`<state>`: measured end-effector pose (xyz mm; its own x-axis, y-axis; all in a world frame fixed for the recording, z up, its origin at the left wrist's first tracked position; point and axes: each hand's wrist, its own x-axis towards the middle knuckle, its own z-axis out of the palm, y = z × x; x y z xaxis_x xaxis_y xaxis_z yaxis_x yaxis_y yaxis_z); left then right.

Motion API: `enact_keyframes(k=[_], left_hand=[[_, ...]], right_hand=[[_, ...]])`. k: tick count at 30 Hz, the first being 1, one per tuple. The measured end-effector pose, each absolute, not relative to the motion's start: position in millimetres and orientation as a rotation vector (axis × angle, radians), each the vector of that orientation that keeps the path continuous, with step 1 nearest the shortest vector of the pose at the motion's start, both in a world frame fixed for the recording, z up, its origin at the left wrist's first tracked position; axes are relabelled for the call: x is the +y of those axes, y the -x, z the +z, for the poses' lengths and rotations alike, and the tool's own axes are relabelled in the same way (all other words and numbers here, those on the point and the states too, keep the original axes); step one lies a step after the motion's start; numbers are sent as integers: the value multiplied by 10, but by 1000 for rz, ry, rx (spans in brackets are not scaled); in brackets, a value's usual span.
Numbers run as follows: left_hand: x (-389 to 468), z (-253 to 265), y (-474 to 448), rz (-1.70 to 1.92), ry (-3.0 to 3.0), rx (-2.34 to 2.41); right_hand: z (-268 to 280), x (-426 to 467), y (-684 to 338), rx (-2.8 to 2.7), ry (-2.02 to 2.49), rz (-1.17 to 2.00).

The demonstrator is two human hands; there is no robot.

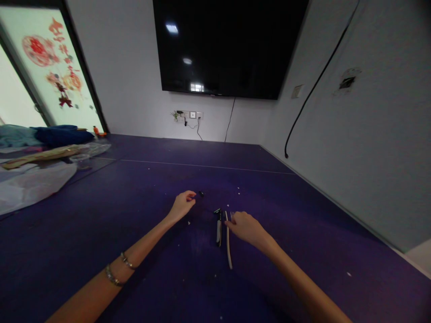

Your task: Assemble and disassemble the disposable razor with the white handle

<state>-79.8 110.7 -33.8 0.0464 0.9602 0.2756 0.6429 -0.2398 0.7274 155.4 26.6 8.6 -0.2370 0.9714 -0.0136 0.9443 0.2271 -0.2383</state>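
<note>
forearms [296,271] end in curled hands [247,226], grip unclear, near a slim, pale, bowed strip [228,246].

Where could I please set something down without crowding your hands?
Roomy patches of the purple surface lie between the left hand and the plastic sheet, and between the right hand and the right wall, bar small scraps. It is crowded between the hands, around the pale stick and slim piece.

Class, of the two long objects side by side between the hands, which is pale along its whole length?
The slim strip nearer the right hand; the dark-edged object to its left mixes shades.
</note>
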Motion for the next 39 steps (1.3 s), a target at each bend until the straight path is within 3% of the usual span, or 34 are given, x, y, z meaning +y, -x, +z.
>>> enact_keyframes(k=[5,25,32,39], left_hand=[[1359,-481,765,882,-2253,1821],[1730,-615,522,858,-2165,1938],[1428,-428,430,1103,-2159,1709],[668,-75,178,1382,-2235,1061]], right_hand=[[51,326,-1870,-2278,1815,345],[-73,314,-2132,-2283,1804,390],[88,349,-2197,-2177,1610,558],[275,350,-2226,-1843,1436,914]])
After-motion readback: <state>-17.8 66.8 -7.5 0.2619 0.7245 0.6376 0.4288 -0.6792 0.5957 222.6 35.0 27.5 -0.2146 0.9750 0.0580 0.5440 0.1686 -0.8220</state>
